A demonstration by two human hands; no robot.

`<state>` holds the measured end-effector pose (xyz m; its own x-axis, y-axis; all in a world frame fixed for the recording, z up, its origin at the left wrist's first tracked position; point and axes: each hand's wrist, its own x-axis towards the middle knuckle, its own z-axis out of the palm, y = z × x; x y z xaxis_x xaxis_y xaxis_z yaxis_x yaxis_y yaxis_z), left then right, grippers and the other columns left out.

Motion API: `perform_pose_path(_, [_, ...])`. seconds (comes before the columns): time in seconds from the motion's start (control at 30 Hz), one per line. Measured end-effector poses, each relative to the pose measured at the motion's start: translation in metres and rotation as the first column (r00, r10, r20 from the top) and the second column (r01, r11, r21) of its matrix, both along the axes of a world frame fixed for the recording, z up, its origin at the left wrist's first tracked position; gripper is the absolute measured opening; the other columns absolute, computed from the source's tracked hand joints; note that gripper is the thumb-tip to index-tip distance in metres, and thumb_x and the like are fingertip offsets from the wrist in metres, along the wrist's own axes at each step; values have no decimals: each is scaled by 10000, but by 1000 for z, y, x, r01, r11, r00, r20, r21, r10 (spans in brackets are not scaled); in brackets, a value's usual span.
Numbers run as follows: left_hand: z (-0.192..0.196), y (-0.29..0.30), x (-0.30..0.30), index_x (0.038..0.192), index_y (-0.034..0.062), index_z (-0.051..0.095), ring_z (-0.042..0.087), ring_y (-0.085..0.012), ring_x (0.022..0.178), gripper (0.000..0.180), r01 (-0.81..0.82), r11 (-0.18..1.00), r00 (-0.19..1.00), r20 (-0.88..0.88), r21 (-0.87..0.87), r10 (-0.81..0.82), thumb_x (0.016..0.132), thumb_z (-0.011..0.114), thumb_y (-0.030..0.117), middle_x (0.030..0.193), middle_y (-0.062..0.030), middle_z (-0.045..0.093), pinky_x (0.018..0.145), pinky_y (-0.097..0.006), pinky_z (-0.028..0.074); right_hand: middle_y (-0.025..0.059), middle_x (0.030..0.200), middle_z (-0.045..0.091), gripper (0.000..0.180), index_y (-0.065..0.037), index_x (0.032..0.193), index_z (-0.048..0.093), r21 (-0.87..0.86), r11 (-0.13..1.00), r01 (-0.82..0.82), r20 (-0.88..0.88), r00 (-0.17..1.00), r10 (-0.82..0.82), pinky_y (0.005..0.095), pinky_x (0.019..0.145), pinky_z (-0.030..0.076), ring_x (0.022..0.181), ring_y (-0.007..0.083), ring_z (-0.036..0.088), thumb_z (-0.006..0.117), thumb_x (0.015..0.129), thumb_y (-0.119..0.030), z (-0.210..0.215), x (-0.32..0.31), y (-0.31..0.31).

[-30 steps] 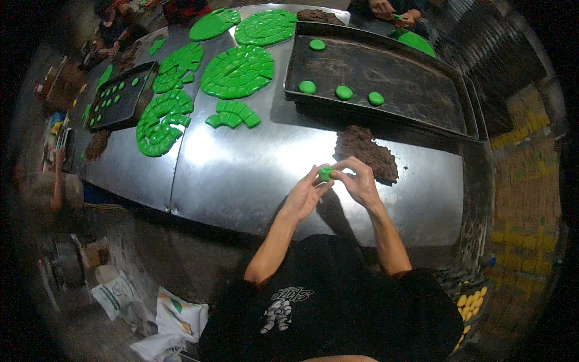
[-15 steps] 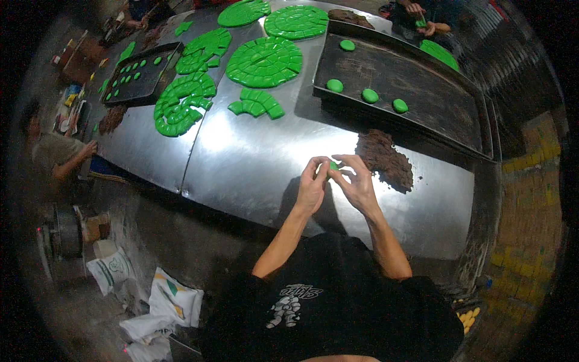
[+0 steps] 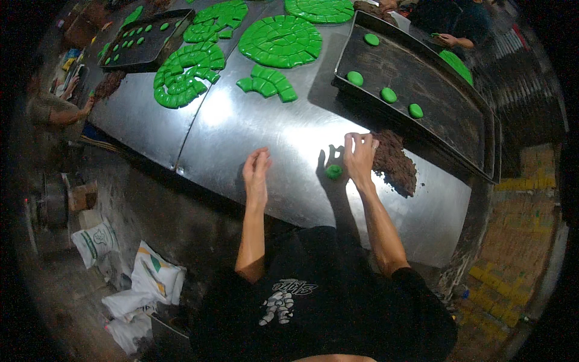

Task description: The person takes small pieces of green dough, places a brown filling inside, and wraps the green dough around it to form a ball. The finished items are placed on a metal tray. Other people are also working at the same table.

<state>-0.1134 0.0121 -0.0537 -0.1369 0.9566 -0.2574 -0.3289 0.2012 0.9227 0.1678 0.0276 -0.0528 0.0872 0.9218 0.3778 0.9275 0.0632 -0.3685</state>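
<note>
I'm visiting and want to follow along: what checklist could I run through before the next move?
1. Loose green piece resting on the metal table: ok.
2. Left hand apart from that piece: ok.
3. Right hand at the brown mass's left edge: ok.
4. Anything pinched in the right hand: cannot tell.
5. Four green rounds spaced apart in the large tray: ok.

The bare left forearm (image 3: pixel 251 235) extends almost straight toward the far side, the left grip (image 3: pixel 256 172) empty, its fingers close together and lightly curled. The bare right forearm (image 3: pixel 385 230) slants leftward and far, the right grip (image 3: pixel 360 158) reaching slightly farther, its fingers bent. Both grips are well apart.
</note>
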Motion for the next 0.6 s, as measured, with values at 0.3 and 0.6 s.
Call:
perform_pose_path(0.3, [-16, 111, -55, 1378, 49, 536, 522, -249, 1246, 503, -64, 998, 998, 2, -20, 65, 990, 591, 364, 1345, -113, 551, 1064, -410, 411, 228, 1090, 530, 315, -21, 1110, 570, -273, 957, -97, 63, 991, 119, 523, 844, 407, 1003, 373, 494, 485, 972, -291, -35, -60, 9])
perform_pose_path(0.6, [-91, 295, -54, 1218, 164, 620, 605, -340, 1012, 417, 8, 999, 466, -884, 35, 27, 845, 732, 314, 1148, -182, 605, 913, -473, 472, 212, 1107, 613, 407, -14, 1150, 646, -605, 747, -275, -394, 919, 19, 484, 943, 475, 1100, 360, 567, 723, 816, -233, 31, 10, -54])
